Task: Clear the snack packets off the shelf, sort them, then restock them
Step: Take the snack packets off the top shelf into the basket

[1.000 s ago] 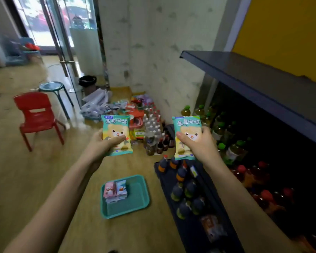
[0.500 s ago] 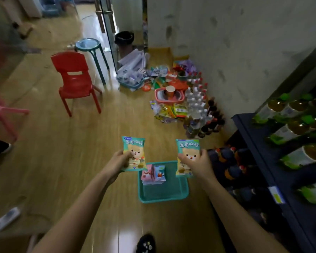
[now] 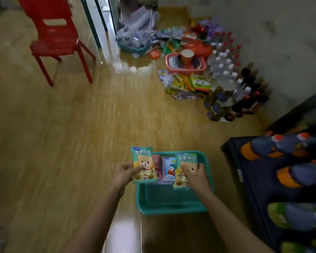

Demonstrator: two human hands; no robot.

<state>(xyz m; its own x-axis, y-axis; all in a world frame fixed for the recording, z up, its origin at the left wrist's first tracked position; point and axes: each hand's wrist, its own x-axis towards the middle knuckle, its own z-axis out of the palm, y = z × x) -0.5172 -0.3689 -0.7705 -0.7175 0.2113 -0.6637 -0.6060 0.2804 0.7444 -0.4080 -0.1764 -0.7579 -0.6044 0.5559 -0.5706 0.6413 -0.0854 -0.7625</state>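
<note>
The teal tray [image 3: 171, 207] lies under the right hand [image 3: 197, 177] clamping 1 upright packet [image 3: 185, 161], just right of the left hand [image 3: 125, 172] clamping a 2nd packet [image 3: 143, 164].

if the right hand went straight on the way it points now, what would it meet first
Probably the teal tray: the right hand, gripping a bear packet, points down over its right part, beside the packets already lying in it. Its height above the tray is unclear.
</note>
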